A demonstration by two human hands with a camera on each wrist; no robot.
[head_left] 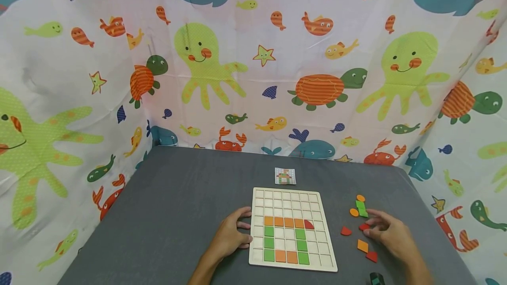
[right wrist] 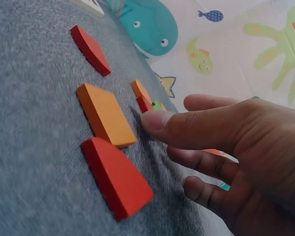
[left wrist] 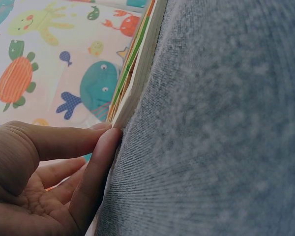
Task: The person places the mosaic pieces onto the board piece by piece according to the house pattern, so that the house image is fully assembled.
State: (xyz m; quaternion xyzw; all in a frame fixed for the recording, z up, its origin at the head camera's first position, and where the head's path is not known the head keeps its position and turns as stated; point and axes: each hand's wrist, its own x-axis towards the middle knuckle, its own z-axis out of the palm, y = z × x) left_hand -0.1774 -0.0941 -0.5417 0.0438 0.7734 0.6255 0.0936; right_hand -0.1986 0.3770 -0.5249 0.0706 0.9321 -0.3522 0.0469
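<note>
A pale wooden grid board lies on the grey table, holding orange squares, green squares and a red rounded quarter piece. My left hand grips the board's left edge; in the left wrist view its thumb and a finger meet at the rim. At the right, my right hand is over a red piece, fingertips beside it. In the right wrist view that red piece shows partly behind the thumb, and the fingers stand apart; contact is unclear.
Around the right hand lie red pieces, an orange square, orange discs and green squares. Behind the board is a small pattern card. A dark object stands at the front edge. A sea-animal cloth surrounds the table.
</note>
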